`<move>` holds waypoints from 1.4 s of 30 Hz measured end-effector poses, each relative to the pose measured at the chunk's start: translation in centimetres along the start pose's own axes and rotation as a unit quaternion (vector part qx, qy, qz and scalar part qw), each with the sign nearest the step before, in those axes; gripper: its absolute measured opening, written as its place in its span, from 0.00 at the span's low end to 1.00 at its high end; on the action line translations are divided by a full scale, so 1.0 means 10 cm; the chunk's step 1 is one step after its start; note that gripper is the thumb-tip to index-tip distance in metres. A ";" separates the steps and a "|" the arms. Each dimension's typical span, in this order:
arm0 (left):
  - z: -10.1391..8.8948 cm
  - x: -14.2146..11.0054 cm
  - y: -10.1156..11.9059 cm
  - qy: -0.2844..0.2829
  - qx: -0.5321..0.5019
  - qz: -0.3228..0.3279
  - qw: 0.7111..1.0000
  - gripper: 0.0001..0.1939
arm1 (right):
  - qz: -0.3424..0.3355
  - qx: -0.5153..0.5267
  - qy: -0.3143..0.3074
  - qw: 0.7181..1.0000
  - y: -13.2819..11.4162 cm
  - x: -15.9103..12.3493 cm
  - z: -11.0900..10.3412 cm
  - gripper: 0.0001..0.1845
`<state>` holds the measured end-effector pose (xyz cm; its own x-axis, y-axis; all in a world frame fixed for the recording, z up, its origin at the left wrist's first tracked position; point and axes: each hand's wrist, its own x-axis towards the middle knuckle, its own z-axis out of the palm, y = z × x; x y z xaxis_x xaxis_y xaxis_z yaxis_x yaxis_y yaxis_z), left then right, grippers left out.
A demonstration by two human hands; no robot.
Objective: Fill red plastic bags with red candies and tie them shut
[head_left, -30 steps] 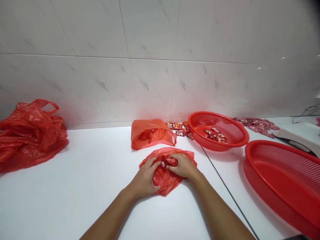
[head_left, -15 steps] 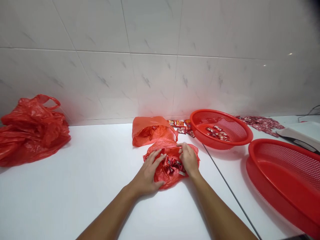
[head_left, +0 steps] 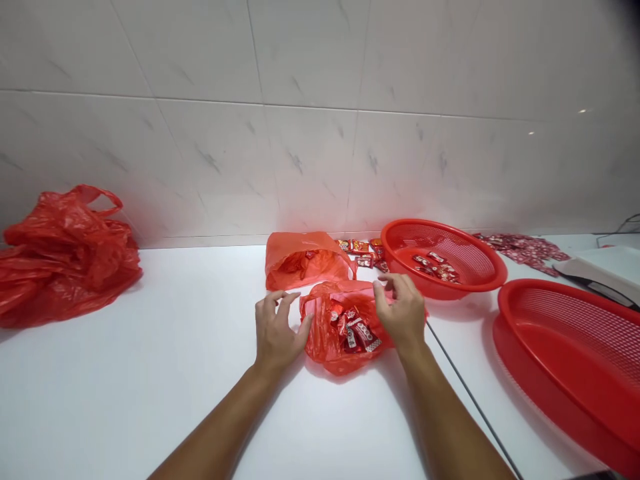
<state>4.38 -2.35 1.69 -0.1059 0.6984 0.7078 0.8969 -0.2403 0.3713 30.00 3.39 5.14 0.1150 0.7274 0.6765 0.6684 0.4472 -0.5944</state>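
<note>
Spreading its fingers open, the left hand (head_left: pixel 276 330) hangs palm-down and grips nothing, with the thumb just beside the thin red plastic bag (head_left: pixel 325 343). Well left of those fingers slumps a crumpled red carrier bag (head_left: pixel 65 260), its loop handle up, on the white countertop (head_left: pixel 150 393). Beyond the fingertips sits a translucent orange-red bag (head_left: pixel 303 263) against the marble-veined tile wall (head_left: pixel 300 153). The bag lies flat and wrinkled between both hands, holding glossy wrapped sweets (head_left: pixel 356 331). The right hand (head_left: pixel 404 313) curves its fingers loosely at the bag's far edge; whether they pinch the film, I cannot tell. Past those fingertips are foil sachets (head_left: pixel 361 248) and a round red mesh basket (head_left: pixel 400 250); further right lies an oval red mesh basket (head_left: pixel 545 333).
</note>
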 end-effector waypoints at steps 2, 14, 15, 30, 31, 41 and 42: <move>-0.03 0.02 -0.03 -0.032 0.002 -0.047 0.998 0.30 | 0.013 -0.035 -0.035 0.999 0.06 0.07 -0.10 0.18; -0.05 0.10 -0.06 -0.121 -0.052 -0.196 0.972 0.14 | 0.285 -0.005 -0.184 0.941 0.56 0.27 -0.27 0.30; -0.06 0.11 -0.06 -0.111 -0.052 -0.199 0.972 0.13 | 0.287 0.047 -0.189 0.938 0.57 0.27 -0.24 0.25; 0.08 0.13 -0.22 -0.099 -0.061 -0.205 0.972 0.08 | 0.046 0.005 -0.325 0.945 -0.39 1.09 -0.74 0.12; 0.08 0.12 -0.22 -0.099 -0.065 -0.204 0.972 0.07 | 0.037 -0.023 -0.317 0.947 -0.42 1.10 -0.81 0.09; 0.04 0.12 -0.14 -0.091 -0.159 -0.174 0.968 0.17 | -0.006 0.268 -0.339 0.902 -0.42 0.96 -1.04 0.21; 0.04 0.12 -0.13 -0.088 -0.177 -0.175 0.964 0.17 | 0.000 0.308 -0.341 0.888 -0.43 0.97 -1.03 0.20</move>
<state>3.29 -0.90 1.84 -0.2728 0.8750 0.3999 0.6132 -0.1621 0.7731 35.75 3.15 18.74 -0.4971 0.7801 0.3799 0.1156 0.4934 -0.8621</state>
